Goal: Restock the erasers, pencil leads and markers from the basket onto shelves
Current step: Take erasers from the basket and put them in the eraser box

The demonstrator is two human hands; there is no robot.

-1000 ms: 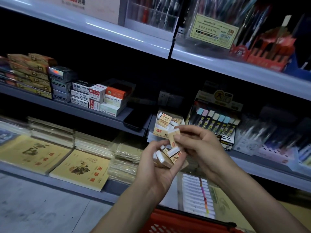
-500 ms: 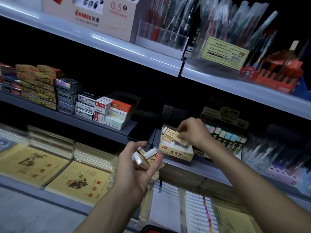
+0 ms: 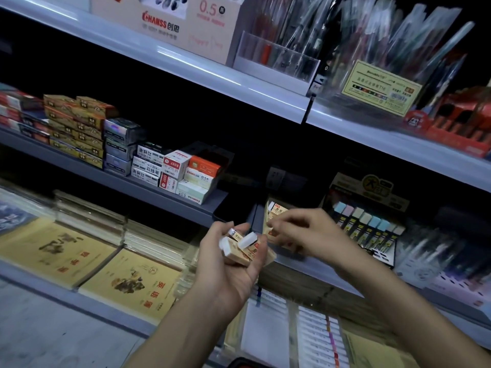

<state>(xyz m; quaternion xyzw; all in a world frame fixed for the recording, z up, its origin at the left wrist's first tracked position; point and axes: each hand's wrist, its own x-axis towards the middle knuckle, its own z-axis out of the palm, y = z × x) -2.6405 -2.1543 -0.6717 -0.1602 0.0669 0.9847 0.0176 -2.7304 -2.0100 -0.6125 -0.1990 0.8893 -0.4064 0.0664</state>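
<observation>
My left hand is palm up in front of the middle shelf and grips several tan-sleeved erasers with white ends. My right hand hovers just right of them. Its fingertips point at the erasers, and I see nothing between them; the hand is motion-blurred. Behind the right hand, an open eraser box sits on the middle shelf, partly hidden. A sliver of the red basket rim shows at the bottom edge.
A pencil lead display stands right of the eraser box. Small stacked boxes fill the middle shelf to the left. Notebooks and marker packs lie on the bottom shelf. Pen holders line the top shelf.
My right hand put an eraser into the shelf box, then drew back left toward my left hand. The left hand kept its erasers and shifted slightly as the view rose.
</observation>
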